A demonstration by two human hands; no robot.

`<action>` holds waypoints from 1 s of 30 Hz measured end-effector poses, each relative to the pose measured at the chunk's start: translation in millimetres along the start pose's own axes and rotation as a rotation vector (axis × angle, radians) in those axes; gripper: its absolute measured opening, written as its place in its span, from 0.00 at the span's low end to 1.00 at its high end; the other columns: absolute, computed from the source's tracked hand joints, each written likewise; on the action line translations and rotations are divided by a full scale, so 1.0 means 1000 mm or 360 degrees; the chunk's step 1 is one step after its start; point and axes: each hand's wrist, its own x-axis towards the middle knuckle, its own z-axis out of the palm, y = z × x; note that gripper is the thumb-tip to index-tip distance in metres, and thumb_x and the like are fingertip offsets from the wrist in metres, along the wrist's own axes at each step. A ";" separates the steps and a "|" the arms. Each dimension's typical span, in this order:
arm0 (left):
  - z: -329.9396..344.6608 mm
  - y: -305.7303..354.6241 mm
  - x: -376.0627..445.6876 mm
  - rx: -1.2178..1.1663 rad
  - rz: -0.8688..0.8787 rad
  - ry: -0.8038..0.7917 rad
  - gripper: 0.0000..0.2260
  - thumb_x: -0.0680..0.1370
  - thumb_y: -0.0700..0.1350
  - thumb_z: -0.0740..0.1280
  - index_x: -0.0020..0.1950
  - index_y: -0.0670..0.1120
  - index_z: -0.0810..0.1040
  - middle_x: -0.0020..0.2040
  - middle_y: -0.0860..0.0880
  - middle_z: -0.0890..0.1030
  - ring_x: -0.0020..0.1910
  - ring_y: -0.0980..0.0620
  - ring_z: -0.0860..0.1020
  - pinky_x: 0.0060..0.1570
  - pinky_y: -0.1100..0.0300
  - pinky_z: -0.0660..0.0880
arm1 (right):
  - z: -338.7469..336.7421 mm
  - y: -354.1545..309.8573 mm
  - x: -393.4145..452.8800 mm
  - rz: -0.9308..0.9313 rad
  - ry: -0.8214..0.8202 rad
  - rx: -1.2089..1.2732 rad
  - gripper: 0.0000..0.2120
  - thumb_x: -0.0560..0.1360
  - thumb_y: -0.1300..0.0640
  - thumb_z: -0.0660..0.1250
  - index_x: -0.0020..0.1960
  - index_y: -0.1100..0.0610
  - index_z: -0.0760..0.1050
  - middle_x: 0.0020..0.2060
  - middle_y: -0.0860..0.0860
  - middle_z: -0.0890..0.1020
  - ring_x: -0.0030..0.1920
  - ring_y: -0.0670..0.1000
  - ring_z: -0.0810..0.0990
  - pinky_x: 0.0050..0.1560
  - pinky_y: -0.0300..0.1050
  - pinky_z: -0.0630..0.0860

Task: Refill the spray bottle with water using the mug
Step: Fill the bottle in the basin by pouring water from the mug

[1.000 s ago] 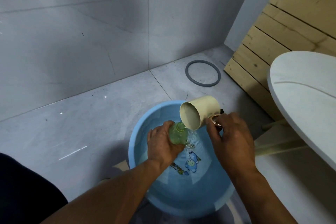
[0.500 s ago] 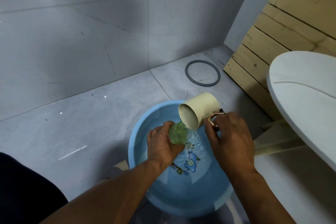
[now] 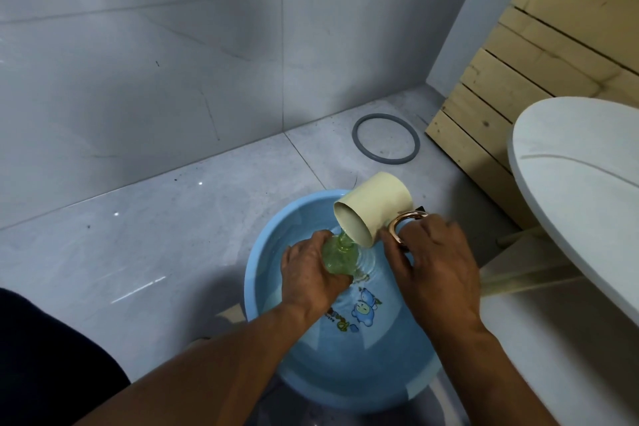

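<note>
A translucent green spray bottle (image 3: 340,258) without its spray head stands in the water of a blue basin (image 3: 262,252). My left hand (image 3: 307,270) grips the bottle's body. My right hand (image 3: 437,263) holds the cream mug (image 3: 375,206) by its gold handle (image 3: 403,226). The mug is tipped steeply leftward, its mouth just above the bottle's neck. Water spills round the neck and ripples the basin's surface.
A grey rubber ring (image 3: 385,139) lies on the tiled floor beyond the basin. A wooden slatted panel (image 3: 539,55) leans at the right. A white round table top (image 3: 581,176) overhangs at the right, close to my right arm. Tiled wall behind.
My right hand has tipped the mug a little further, raising its base. The bottle and my left hand have stayed in place.
</note>
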 end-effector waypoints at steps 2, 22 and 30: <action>0.000 0.000 0.000 -0.0006 -0.0008 0.0003 0.26 0.65 0.51 0.79 0.60 0.57 0.75 0.52 0.56 0.83 0.57 0.52 0.78 0.65 0.55 0.68 | 0.000 0.000 0.000 -0.0020 0.0014 0.0000 0.10 0.76 0.52 0.70 0.42 0.58 0.78 0.40 0.54 0.78 0.39 0.54 0.70 0.40 0.47 0.66; 0.008 -0.030 0.004 -0.0553 -0.0170 -0.0127 0.30 0.62 0.43 0.81 0.54 0.64 0.70 0.50 0.58 0.81 0.51 0.54 0.81 0.55 0.50 0.80 | 0.072 0.029 -0.048 0.1763 -0.0762 0.0865 0.21 0.83 0.50 0.55 0.48 0.65 0.78 0.44 0.63 0.81 0.43 0.59 0.78 0.44 0.50 0.72; 0.009 -0.049 0.009 -0.0563 -0.0164 -0.0125 0.31 0.65 0.37 0.82 0.58 0.62 0.72 0.55 0.55 0.81 0.55 0.52 0.80 0.58 0.59 0.78 | 0.102 0.035 -0.101 0.0937 -0.1074 -0.0015 0.09 0.80 0.61 0.61 0.51 0.57 0.80 0.49 0.55 0.83 0.49 0.56 0.82 0.42 0.42 0.68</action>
